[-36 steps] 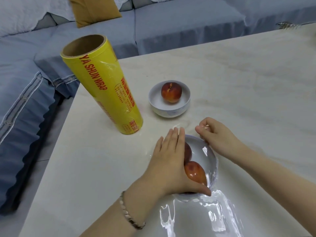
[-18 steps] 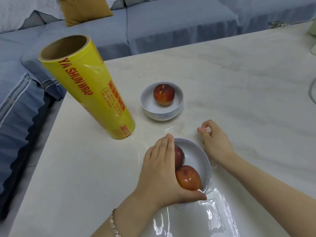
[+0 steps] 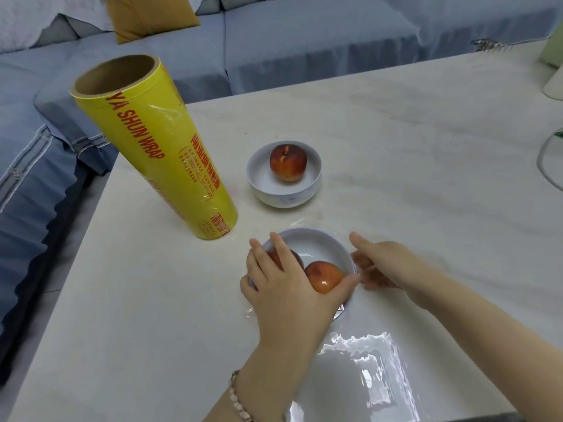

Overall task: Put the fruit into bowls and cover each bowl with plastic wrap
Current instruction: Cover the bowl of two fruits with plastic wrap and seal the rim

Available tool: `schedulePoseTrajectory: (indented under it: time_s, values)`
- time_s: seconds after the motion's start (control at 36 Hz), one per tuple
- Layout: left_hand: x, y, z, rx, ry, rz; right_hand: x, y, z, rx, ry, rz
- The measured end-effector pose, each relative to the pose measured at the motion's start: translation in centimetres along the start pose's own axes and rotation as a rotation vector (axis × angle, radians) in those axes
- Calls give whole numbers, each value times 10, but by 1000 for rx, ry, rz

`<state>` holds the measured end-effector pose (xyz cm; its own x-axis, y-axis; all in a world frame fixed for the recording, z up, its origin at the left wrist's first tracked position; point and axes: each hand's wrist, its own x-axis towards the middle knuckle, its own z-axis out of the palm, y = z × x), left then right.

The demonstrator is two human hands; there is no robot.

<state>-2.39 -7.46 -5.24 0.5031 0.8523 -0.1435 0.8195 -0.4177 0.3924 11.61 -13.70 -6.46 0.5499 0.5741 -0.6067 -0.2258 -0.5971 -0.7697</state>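
The left hand [image 3: 286, 287] lies flat, fingers straight, over the near bowl [image 3: 323, 240] and its two peaches [image 3: 323, 276]. The right hand [image 3: 388, 266] curls at that bowl's right rim, perhaps pinching the plastic wrap [image 3: 365, 357] trailing across the table [image 3: 411, 153]; the grip cannot be made out.
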Motion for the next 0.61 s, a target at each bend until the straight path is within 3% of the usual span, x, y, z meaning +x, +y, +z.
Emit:
schedulePoseTrajectory:
  time_s: [0.28,0.42,0.53,0.61]
  values:
    - [35,-33,-31,214,-320,552,10,-15,10,-115,-29,-105]
    - [40,-36,-26,248,-316,623,17,-14,16,-10,-15,-78]
    - [40,-40,-21,210,-261,642,16,-14,16,158,107,-194]
    - [40,-41,-18,197,-222,651,16,-17,16,84,147,-226]
